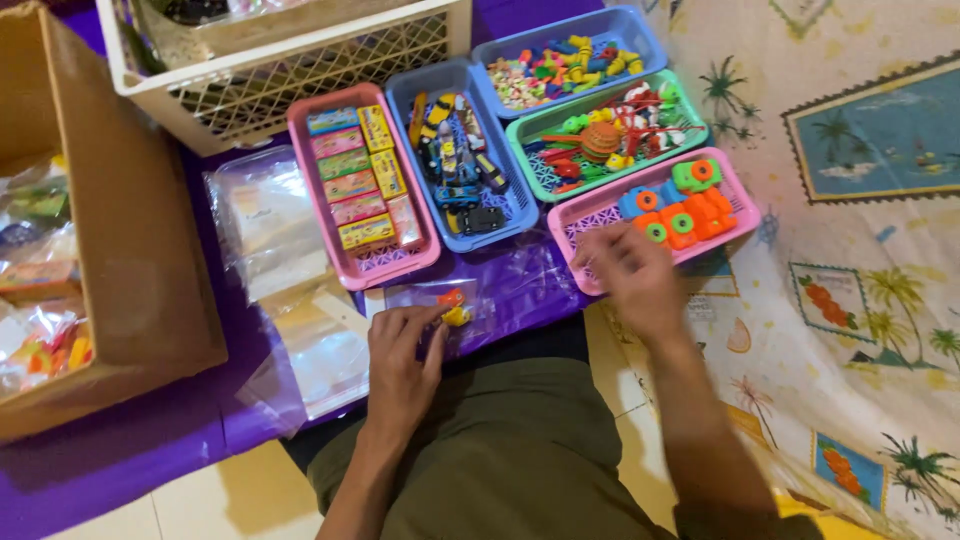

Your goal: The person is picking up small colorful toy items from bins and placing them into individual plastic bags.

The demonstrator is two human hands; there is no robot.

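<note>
On the purple cloth [150, 440] at the far left sits a cardboard box [130, 250] with wrapped packets inside, too jumbled to count. Next along, a stack of clear plastic bags [270, 230] lies flat, under a white lattice crate [290, 70]. Now the left hand [400, 365]: fingers curled down, tips pinching the edge of a small clear bag [440, 300] that lies on the cloth just in front of the trays, with a little orange and yellow toy [455, 308] inside it.

Behind it, five trays. The pink tray [300, 150] holds small flat boxes in two columns, about ten, with pink, green, yellow and blue faces. The blue tray [400, 100] beside it carries toy cars, roughly eight. Further back, a second blue tray [625, 25] is full of tiny colourful pieces, too many to count. A green tray [520, 140] holds mixed red, white and green toys.

Then the right hand [625, 265], blurred, fingers bent, hovering over the near corner of the second pink tray [590, 215], which holds about seven orange, blue and green toys [680, 205]; whether it grips anything, I cannot tell.
</note>
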